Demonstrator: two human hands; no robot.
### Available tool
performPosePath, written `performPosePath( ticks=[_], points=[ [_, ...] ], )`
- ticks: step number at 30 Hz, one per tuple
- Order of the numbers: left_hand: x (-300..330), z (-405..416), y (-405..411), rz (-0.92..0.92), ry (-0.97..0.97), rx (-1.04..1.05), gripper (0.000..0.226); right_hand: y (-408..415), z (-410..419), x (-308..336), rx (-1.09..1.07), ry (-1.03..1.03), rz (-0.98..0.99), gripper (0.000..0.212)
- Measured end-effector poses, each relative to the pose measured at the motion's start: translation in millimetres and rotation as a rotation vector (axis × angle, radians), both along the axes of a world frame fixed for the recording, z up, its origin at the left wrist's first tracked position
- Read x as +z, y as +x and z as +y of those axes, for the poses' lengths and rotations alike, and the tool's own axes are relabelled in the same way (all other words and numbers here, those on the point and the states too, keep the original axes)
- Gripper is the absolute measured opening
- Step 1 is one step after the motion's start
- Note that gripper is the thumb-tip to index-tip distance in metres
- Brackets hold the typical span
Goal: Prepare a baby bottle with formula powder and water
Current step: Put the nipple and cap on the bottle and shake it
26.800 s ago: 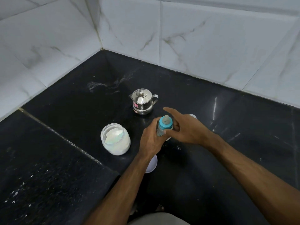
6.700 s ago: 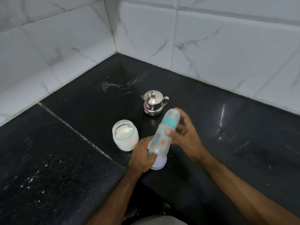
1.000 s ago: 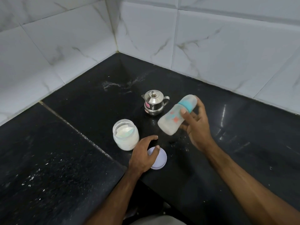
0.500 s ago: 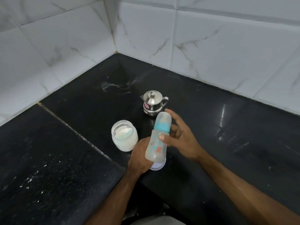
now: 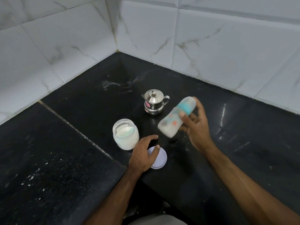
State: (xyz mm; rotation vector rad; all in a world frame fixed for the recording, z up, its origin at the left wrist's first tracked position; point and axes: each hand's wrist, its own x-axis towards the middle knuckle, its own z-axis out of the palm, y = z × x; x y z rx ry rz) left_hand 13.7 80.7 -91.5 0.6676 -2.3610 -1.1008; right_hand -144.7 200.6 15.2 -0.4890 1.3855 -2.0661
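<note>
My right hand (image 5: 197,127) grips a capped baby bottle (image 5: 176,117) with a teal collar, holding it in the air, tilted with its cap up to the right and its milky base down to the left; it looks motion-blurred. My left hand (image 5: 143,155) hovers with relaxed, slightly curled fingers over a round pale lavender lid (image 5: 159,158) lying flat on the counter, holding nothing. An open jar of white formula powder (image 5: 125,135) stands just left of that hand. A small lidded steel kettle (image 5: 154,102) stands behind.
The black stone counter (image 5: 243,143) fills a corner between white marble-look tiled walls (image 5: 211,38). A seam runs diagonally across the counter at the left, with white specks scattered on the surface. The counter's front edge lies under my forearms.
Half a second ago the bottle stood nearly upright above my left hand; now my right hand has swung it up and right, tilted. My left hand is again apart from it.
</note>
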Motion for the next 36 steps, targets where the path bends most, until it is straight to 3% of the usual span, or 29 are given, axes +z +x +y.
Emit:
performPosePath(
  ticks=[2,6,8,11,13,16,18,22,27,32,34,36],
  points=[
    [-2,0,1,0.001,0.006,-0.002,0.04,1,0,-2,-0.017,-0.005,-0.009,0.077],
    [-3,-4,0,-0.028,0.077,-0.066,0.033,27,6,-9,0.332,0.147,0.225,0.079],
    [-2,-1,1,0.011,0.048,-0.038,0.036,23,3,-5,0.235,0.103,0.185,0.078],
    [1,2,2,0.013,-0.019,0.004,0.04,8,-2,2,-0.036,-0.005,-0.05,0.075],
    [0,0,2,0.016,-0.013,0.005,0.034,15,-1,-2,0.017,0.027,-0.023,0.075],
    [-2,-3,1,-0.022,0.097,-0.063,0.037,34,5,-10,0.321,0.158,0.172,0.078],
    [-4,-3,1,0.009,0.087,-0.051,0.035,29,3,-7,0.255,0.115,0.161,0.078],
    [-5,0,2,0.007,-0.031,0.008,0.037,6,-2,4,-0.045,-0.019,-0.058,0.074],
    [-1,-3,-2,0.007,0.071,-0.05,0.018,29,2,-5,0.289,0.127,0.166,0.077],
    [-6,-1,1,0.028,-0.042,0.003,0.038,6,-6,2,-0.063,-0.027,-0.067,0.073],
    [-5,-1,1,0.033,-0.031,-0.008,0.034,12,-5,-1,0.007,0.008,-0.02,0.074],
    [-4,-3,-1,0.035,0.036,-0.06,0.026,24,0,-5,0.226,0.117,0.128,0.077]
  ],
)
